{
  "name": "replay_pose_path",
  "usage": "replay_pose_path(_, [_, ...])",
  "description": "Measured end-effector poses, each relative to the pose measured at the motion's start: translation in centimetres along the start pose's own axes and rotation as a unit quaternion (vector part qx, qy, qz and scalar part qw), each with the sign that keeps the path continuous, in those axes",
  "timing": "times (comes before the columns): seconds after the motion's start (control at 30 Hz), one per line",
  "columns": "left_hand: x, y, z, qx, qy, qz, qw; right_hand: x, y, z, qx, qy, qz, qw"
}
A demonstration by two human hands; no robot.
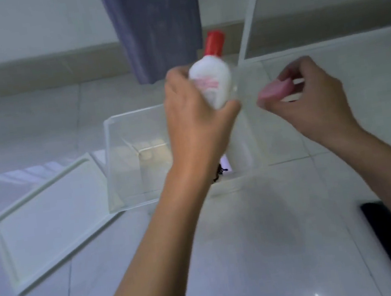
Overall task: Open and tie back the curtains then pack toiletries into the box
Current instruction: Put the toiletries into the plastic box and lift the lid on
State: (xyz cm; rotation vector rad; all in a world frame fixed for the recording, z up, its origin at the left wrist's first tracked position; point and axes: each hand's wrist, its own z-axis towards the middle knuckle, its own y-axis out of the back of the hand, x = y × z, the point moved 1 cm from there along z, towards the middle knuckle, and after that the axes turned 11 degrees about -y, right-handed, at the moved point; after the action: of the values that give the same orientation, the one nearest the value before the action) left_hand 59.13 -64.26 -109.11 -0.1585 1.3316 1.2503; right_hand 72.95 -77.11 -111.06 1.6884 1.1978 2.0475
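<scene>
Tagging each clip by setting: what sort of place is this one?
Probably a room in a home, filmed at floor level: glossy pale floor tiles, a blue-grey curtain hanging by a glass door frame, and a skirting board along the wall.

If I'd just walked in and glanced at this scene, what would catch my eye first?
Probably the white bottle with a red cap, gripped in the left hand right at the centre, above a clear plastic box on the tiled floor. Next, the pink bar pinched in the right hand beside it. The box's white lid lies on the floor at the left, and a blue curtain hangs behind.
</scene>
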Motion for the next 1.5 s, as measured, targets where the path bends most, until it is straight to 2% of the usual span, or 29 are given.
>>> replay_pose_path(0.13, [5.4, 2.9, -0.4, 0.047, 0.124, 0.143, 0.981, 4.5, -5.3, -0.7, 0.071, 0.099, -0.023, 0.992])
replay_pose_path(0.27, [9.3, 3.3, -1.7, 0.153, 0.21, 0.187, 0.947, 5.5, -10.3, -1.4, 0.165, 0.156, -0.115, 0.967])
replay_pose_path(0.4, [12.6, 2.0, -2.1, 0.222, 0.277, 0.212, 0.911, 4.9, -13.8, -1.1, 0.212, 0.157, -0.194, 0.945])
replay_pose_path(0.5, [14.2, 1.0, -1.5, 0.277, 0.289, 0.231, 0.887, 4.3, -15.6, -0.5, 0.207, 0.18, -0.256, 0.927])
replay_pose_path(0.63, [14.7, -0.7, -1.0, 0.343, 0.241, 0.275, 0.865, 3.4, -16.7, -0.4, 0.182, 0.213, -0.336, 0.899])
replay_pose_path(0.87, [15.7, -1.6, -1.0, 0.353, 0.265, 0.271, 0.856, 2.4, -17.6, -0.3, 0.185, 0.203, -0.324, 0.905])
replay_pose_path(1.07, [16.4, -2.2, -1.2, 0.349, 0.271, 0.279, 0.853, 2.1, -18.0, 0.1, 0.188, 0.174, -0.361, 0.897])
replay_pose_path(1.37, [16.4, -1.9, -0.9, 0.32, 0.321, 0.188, 0.871, 1.8, -17.7, 0.5, 0.199, 0.146, -0.354, 0.902])
replay_pose_path(1.43, [16.1, -1.7, -0.9, 0.321, 0.292, 0.205, 0.877, 2.2, -17.2, 0.0, 0.207, 0.146, -0.344, 0.904])
replay_pose_path(1.5, [14.8, -1.4, -1.0, 0.298, 0.22, 0.263, 0.891, 3.0, -16.4, -0.8, 0.203, 0.155, -0.303, 0.918])
